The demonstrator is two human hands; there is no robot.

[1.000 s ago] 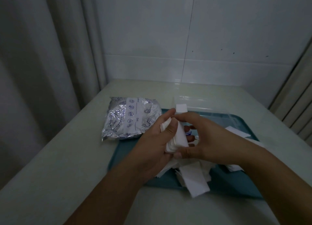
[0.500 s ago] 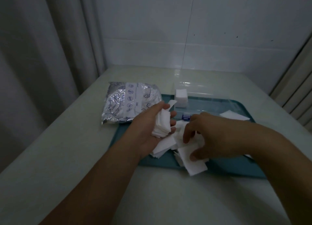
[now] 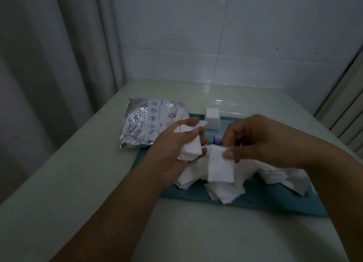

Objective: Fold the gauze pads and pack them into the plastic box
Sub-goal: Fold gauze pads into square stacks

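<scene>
crinkled glossy foil bag (image 3: pixel 149 122)

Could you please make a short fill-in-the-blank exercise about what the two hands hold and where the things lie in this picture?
1. The left hand grips a ____ of folded white gauze pads.
2. The right hand pinches a ____ white gauze pad by its top edge.
3. The loose white gauze squares lie on a teal plastic ____.
4. The silver printed foil bag lies to the ____ of the tray.

Missing words: stack; single; tray; left
</scene>
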